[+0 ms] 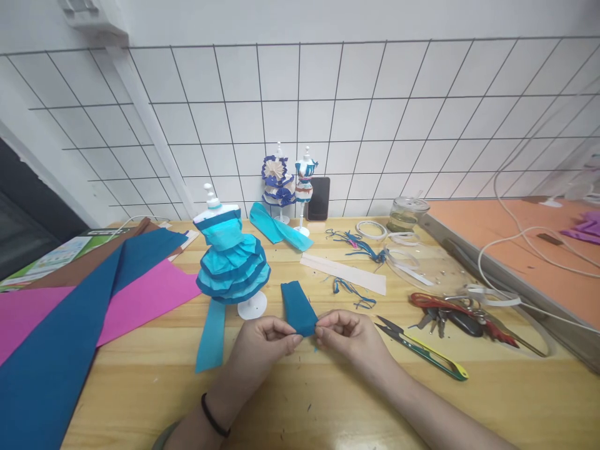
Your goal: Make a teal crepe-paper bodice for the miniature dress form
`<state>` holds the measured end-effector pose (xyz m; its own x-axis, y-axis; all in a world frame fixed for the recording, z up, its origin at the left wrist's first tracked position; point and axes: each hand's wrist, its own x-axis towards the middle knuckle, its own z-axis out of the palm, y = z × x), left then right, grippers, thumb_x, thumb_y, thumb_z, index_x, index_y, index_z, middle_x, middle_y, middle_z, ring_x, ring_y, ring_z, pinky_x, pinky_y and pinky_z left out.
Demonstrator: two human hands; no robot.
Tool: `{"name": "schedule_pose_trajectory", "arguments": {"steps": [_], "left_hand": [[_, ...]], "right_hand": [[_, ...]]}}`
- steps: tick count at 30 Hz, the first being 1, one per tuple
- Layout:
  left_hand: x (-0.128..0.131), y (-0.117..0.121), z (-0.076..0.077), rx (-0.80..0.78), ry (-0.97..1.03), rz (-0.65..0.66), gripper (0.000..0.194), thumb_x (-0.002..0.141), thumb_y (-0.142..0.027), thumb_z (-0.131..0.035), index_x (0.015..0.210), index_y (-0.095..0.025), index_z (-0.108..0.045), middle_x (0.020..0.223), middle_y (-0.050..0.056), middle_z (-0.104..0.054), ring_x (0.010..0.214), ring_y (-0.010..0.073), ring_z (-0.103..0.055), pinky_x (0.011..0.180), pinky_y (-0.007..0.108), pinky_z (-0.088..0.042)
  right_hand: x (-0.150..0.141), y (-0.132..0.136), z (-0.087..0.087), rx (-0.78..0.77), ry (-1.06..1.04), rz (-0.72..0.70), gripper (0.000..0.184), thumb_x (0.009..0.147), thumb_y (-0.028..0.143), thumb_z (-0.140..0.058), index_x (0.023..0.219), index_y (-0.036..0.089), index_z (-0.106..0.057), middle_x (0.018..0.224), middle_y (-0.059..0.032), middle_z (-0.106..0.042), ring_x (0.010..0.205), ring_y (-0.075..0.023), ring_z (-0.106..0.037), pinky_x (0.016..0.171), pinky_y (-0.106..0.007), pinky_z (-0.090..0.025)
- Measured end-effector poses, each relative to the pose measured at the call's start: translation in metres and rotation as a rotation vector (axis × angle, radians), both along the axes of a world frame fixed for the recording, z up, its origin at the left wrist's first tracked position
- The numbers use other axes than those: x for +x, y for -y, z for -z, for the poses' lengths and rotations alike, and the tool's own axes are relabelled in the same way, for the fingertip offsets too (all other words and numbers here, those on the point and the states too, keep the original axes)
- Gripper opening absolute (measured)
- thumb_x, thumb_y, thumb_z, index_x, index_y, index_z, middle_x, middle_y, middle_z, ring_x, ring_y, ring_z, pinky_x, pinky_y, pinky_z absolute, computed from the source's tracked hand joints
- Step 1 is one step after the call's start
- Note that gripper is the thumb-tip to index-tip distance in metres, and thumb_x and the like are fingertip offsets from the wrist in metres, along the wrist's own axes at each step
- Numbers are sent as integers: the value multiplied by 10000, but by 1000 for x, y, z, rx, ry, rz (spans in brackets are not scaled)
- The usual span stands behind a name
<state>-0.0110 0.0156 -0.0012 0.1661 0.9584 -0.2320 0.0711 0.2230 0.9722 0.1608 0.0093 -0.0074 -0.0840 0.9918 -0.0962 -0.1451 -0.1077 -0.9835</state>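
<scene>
Between my two hands is a dark teal strip of crepe paper [298, 305], its near edge pinched at both corners. My left hand [268, 344] grips the left corner between thumb and forefinger. The right corner is held the same way by my right hand [349, 337]. Just behind my left hand stands a small white mannequin in a ruffled turquoise and teal paper dress [232, 256]. A lighter teal paper strip [210, 337] lies under it toward me. Yellow and green thread snips [426, 353] rest to the right of my right hand.
Large blue paper [60, 337] and pink paper [150, 300] cover the left side. Two smaller dressed mannequins [278, 181] and a phone [318, 199] stand by the tiled wall. A cream strip [344, 274], paper scraps [359, 244], keys [440, 319], tape rings [371, 229] and a jar [407, 214] lie rightward.
</scene>
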Motion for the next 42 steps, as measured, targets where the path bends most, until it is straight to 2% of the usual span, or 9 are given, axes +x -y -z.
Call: {"name": "schedule_pose_trajectory", "arguments": {"steps": [11, 15, 20, 23, 28, 38, 42], "left_hand": [[0, 2, 1, 26, -23, 11, 142, 572, -231, -720, 580, -143, -608, 520, -30, -595, 496, 80, -492, 489, 182, -359], [0, 1, 3, 23, 27, 4, 179, 573, -208, -716, 598, -152, -548, 523, -44, -576, 505, 78, -493, 492, 179, -357], [1, 0, 5, 92, 91, 11, 206, 572, -144, -701, 636, -164, -506, 566, -57, -563, 556, 81, -523, 527, 174, -383], [3, 1, 3, 107, 132, 30, 229, 571, -114, -694, 721, -169, -531, 629, -42, -599, 629, 98, -567, 586, 188, -418], [6, 3, 2, 14, 245, 89, 434, 567, -130, -706, 962, -165, -529, 807, 33, -687, 755, 152, -622, 671, 248, -459], [6, 4, 2, 62, 157, 48, 404, 577, -114, -680, 965, -148, -574, 632, -28, -632, 619, 114, -581, 577, 212, -430], [7, 4, 0, 56, 163, 47, 416, 574, -140, -689, 975, -146, -579, 684, -3, -661, 666, 135, -603, 629, 238, -450]], "right_hand": [[0, 1, 1, -1, -4, -7, 211, 571, 324, -744, 604, 146, -635, 553, -5, -629, 500, -104, -557, 506, -223, -431], [0, 1, 3, -32, -17, 12, 221, 559, 315, -755, 627, 145, -632, 541, 1, -635, 479, -97, -553, 493, -218, -426], [-1, 0, 5, -31, -38, 8, 256, 553, 325, -764, 661, 150, -612, 514, 22, -613, 466, -95, -549, 488, -215, -419], [-1, 0, 6, -3, -33, -4, 276, 562, 334, -761, 695, 153, -600, 531, 26, -594, 480, -96, -545, 496, -220, -420], [-1, 1, 7, 28, -23, -33, 270, 605, 332, -741, 746, 161, -587, 575, 25, -587, 524, -96, -541, 532, -223, -423], [-3, 6, 8, 71, 71, -47, 257, 619, 341, -726, 782, 172, -622, 576, 41, -552, 537, -97, -490, 527, -220, -383], [-3, 6, 7, 76, 72, -41, 240, 628, 330, -721, 777, 171, -621, 588, 32, -560, 551, -101, -498, 540, -225, -396]]}}
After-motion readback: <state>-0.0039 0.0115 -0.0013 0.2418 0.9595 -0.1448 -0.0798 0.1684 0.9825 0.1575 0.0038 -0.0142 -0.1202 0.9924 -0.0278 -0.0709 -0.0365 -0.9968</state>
